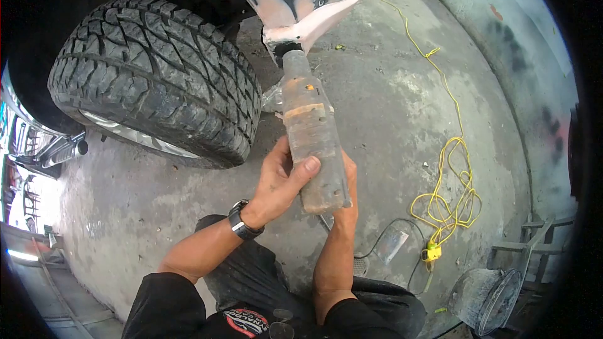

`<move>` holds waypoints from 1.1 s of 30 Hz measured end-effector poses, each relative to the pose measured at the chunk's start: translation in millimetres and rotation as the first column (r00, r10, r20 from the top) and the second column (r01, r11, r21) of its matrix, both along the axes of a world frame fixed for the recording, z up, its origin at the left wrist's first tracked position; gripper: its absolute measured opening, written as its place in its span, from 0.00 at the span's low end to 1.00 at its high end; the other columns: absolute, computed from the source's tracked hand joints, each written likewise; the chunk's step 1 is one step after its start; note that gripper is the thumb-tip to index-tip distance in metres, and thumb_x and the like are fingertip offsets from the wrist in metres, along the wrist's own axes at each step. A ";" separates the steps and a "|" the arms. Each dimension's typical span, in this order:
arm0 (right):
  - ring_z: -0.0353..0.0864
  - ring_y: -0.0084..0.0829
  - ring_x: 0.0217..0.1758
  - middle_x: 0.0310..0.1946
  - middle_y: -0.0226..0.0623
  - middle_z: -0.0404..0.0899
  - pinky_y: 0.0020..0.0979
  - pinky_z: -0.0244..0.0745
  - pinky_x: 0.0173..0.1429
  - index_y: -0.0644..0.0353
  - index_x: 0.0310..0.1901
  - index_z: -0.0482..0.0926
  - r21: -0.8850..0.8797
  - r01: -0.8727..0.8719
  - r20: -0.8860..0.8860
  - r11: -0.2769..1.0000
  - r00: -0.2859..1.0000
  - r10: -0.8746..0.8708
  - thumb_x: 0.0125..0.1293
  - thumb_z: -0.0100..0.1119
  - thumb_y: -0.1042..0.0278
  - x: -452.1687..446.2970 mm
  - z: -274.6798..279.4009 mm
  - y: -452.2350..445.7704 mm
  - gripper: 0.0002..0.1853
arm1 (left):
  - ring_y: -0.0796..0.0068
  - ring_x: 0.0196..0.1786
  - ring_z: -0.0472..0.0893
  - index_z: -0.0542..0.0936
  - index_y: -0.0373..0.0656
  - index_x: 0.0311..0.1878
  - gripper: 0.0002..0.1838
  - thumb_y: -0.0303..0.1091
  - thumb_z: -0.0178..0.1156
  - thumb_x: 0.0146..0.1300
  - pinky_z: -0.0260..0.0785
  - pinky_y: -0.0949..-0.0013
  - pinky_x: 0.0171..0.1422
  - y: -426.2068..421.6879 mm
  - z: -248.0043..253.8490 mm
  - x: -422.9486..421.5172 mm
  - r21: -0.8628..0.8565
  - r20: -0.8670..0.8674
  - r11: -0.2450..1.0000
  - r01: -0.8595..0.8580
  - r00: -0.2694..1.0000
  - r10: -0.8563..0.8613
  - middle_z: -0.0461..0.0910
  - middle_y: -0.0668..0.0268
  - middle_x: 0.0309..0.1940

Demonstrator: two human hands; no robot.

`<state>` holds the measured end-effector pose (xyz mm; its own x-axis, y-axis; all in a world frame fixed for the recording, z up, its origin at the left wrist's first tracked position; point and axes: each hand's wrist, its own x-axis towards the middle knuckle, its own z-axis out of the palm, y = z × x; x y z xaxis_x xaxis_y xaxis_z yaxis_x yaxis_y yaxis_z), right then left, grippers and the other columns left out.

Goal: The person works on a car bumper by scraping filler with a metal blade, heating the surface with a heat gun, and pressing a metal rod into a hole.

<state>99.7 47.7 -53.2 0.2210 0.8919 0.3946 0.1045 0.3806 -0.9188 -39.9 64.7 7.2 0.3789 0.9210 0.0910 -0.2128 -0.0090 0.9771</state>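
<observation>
A dusty angle grinder (312, 132) points away from me, its head end up against the lower edge of a dark fender (314, 22) with pale filler patches. My left hand (284, 179) wraps the grinder's body from the left, thumb lying on top. From the right side, my right hand (349, 182) grips the rear part of the body; most of its fingers are hidden behind the tool. The grinder's disc cannot be made out. Just left of the tool stands a large treaded tire (157, 81).
A yellow extension cord (449, 204) lies coiled on the concrete floor (396, 119) to the right, with a yellow connector (431, 252) joined to a dark cable. A dirty bucket (487, 301) sits at lower right. A paint-marked wall (502, 44) runs along the right.
</observation>
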 end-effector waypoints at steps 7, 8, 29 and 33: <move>0.81 0.36 0.37 0.35 0.41 0.80 0.34 0.74 0.42 0.67 0.44 0.79 0.016 0.022 0.017 1.000 1.000 -0.022 0.59 0.63 0.69 -0.1 3.1 -1.3 0.14 | 0.71 0.60 0.75 0.69 0.33 0.64 0.32 0.47 0.67 0.68 0.68 0.64 0.66 1.0 0.1 -0.5 0.027 -0.041 1.000 0.002 0.999 -0.001 0.77 0.58 0.56; 0.82 0.39 0.36 0.34 0.43 0.79 0.34 0.74 0.41 0.67 0.44 0.79 0.031 0.026 0.028 0.999 0.999 -0.027 0.58 0.62 0.69 -0.5 3.9 -1.1 0.14 | 0.71 0.60 0.75 0.69 0.33 0.64 0.32 0.47 0.67 0.68 0.68 0.64 0.66 0.2 -0.7 -0.5 0.032 -0.026 1.000 -0.002 1.000 0.003 0.77 0.58 0.56; 0.81 0.41 0.35 0.33 0.44 0.78 0.35 0.73 0.40 0.68 0.45 0.78 0.063 -0.009 0.036 0.998 0.999 0.007 0.58 0.61 0.67 -1.6 0.7 -2.4 0.16 | 0.73 0.60 0.75 0.69 0.33 0.65 0.30 0.43 0.64 0.70 0.69 0.66 0.65 -5.6 2.9 -4.1 -0.016 0.015 1.000 0.010 1.000 -0.009 0.77 0.60 0.57; 0.81 0.40 0.35 0.33 0.44 0.78 0.35 0.73 0.40 0.68 0.45 0.78 0.041 -0.003 -0.004 0.999 1.000 0.004 0.58 0.61 0.68 -4.7 5.3 -2.7 0.16 | 0.73 0.60 0.75 0.69 0.32 0.65 0.30 0.44 0.65 0.70 0.69 0.65 0.65 -3.1 3.2 -5.1 -0.031 -0.008 0.999 0.018 1.000 -0.018 0.77 0.59 0.57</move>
